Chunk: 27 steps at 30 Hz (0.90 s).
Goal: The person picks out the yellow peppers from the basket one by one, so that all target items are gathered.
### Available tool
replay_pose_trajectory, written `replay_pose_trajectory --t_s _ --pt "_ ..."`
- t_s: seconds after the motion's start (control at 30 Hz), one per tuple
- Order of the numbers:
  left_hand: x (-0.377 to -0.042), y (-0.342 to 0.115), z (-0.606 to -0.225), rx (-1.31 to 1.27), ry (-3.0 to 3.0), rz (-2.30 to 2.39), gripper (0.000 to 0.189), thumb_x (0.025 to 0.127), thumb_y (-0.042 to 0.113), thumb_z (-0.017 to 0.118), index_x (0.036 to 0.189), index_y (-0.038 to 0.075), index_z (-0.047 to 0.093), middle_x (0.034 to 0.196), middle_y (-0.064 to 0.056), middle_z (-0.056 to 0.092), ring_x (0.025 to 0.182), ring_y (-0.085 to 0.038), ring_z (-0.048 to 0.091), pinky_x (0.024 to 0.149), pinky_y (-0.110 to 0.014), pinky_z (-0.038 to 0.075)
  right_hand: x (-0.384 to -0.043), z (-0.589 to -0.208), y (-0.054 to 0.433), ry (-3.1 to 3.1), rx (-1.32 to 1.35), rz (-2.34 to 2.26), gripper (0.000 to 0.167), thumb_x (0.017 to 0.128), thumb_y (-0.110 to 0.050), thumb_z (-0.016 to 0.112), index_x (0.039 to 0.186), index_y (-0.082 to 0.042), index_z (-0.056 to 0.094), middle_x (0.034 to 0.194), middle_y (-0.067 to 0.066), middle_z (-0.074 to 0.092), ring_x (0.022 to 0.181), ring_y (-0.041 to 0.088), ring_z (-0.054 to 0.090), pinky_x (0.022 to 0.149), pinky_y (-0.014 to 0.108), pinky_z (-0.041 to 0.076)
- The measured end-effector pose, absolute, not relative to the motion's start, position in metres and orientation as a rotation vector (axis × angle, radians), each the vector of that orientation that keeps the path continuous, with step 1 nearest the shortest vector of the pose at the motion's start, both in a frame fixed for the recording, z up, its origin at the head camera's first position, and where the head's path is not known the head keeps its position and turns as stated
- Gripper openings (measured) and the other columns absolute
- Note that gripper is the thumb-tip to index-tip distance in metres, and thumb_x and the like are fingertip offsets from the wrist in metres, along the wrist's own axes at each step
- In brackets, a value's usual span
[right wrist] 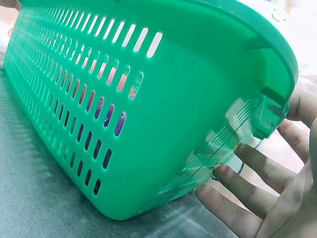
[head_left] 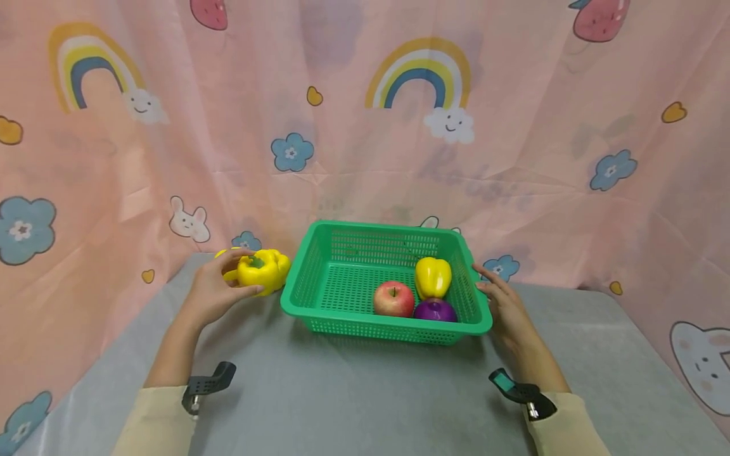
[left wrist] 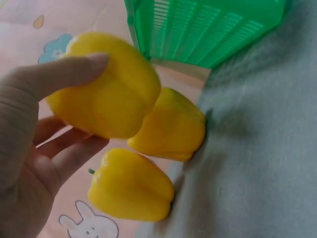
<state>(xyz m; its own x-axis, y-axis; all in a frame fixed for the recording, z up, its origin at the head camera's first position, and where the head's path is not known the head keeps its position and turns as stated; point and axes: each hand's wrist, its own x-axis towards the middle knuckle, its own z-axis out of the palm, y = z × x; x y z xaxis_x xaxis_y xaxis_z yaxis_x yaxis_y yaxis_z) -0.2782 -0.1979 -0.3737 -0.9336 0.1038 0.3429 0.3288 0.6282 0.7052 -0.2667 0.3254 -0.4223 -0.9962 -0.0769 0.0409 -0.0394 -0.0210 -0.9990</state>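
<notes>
Left of centre in the head view, the left hand (head_left: 213, 288) grips a yellow pepper (left wrist: 106, 94) near two other peppers (left wrist: 131, 186); right of centre, the right hand (head_left: 511, 313), fingers extended, touches the green basket (head_left: 353, 318) on the counter (head_left: 342, 392).
</notes>
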Motion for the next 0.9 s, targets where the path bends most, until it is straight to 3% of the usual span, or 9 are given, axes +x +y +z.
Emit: replay_pose_trajectory --t_s 0.47,0.9 --pt "-0.281 -0.208 -0.383 -0.364 -2.706 -1.256 0.071 0.082 0.026 0.085 0.142 0.004 0.052 0.147 -0.020 0.053 0.132 -0.047 0.055 0.105 -0.054 0.051 -0.267 -0.425 0.327 2.175 -0.159 -2.219 0.060 0.108 -0.028 0.046 0.162 -0.015 0.023 0.120 -0.013 0.058 0.097 0.003 0.069 0.078 0.022 0.059" --pt "-0.288 -0.210 -0.399 -0.368 -2.736 -1.267 0.071 0.080 0.021 0.086 0.139 0.000 0.054 0.144 -0.021 0.055 0.131 -0.044 0.057 0.109 -0.055 0.048 -0.267 -0.424 0.326 2.169 -0.167 -2.235 0.056 0.108 -0.027 0.047 0.160 -0.018 0.029 0.122 -0.011 0.057 0.098 0.004 0.068 0.079 0.022 0.059"
